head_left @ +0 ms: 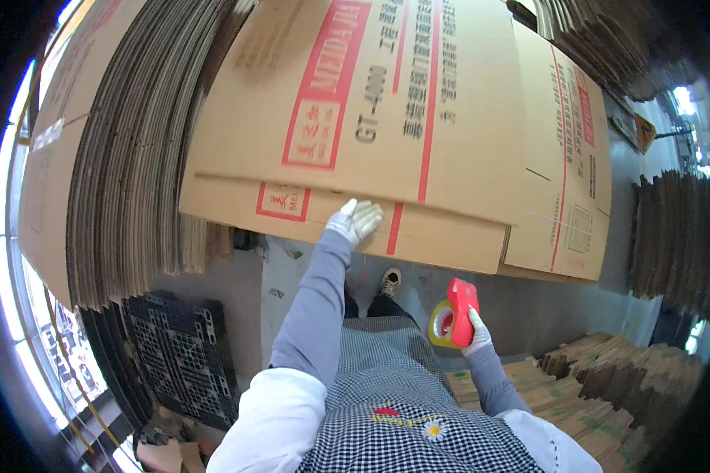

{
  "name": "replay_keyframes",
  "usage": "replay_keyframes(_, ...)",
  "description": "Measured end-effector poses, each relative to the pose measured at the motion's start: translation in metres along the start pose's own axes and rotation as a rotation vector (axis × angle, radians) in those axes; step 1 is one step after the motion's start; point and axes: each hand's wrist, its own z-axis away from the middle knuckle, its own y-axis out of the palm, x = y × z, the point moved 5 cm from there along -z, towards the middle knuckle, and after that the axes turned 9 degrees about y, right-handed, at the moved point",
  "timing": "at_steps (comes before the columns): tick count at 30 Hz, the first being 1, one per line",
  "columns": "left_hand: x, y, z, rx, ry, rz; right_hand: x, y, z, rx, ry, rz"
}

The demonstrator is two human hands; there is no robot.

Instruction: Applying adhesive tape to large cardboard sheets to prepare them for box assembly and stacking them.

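Observation:
My left hand (356, 221), in a white glove, lies on the near edge of a large flat cardboard sheet (481, 150) with red and black printing. Its fingers are stretched out and touch the board where the top layer overlaps a lower cardboard flap (450, 229). Off to the right, below the board's edge, my right hand (476, 334) is closed round a red tape dispenser (464, 303). A roll of yellowish tape (440, 323) sits on the dispenser's left side. The right fingers are partly hidden behind the dispenser.
A tall stack of cardboard sheets (146, 150) stands at the left, close to the board. Black plastic pallets (177, 347) are below it. More bundled cardboard (670, 244) stands at the far right, with other stacks (599, 386) at the lower right. Grey floor (292, 264) shows between.

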Motion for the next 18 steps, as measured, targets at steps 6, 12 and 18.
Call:
replay_keyframes(6,0.042,0.032,0.071,0.195,-0.406,-0.327,0.027,0.130,0.034,0.468,-0.159,0.504)
replay_keyframes(12,0.005,0.079,0.163,0.627,-0.036,-0.012,0.028,0.202,0.056,0.552,-0.330,1.098)
replay_keyframes(18,-0.023,0.037,0.159,0.204,0.076,-0.287,0.009,0.252,0.049,0.641,-0.696,1.435)
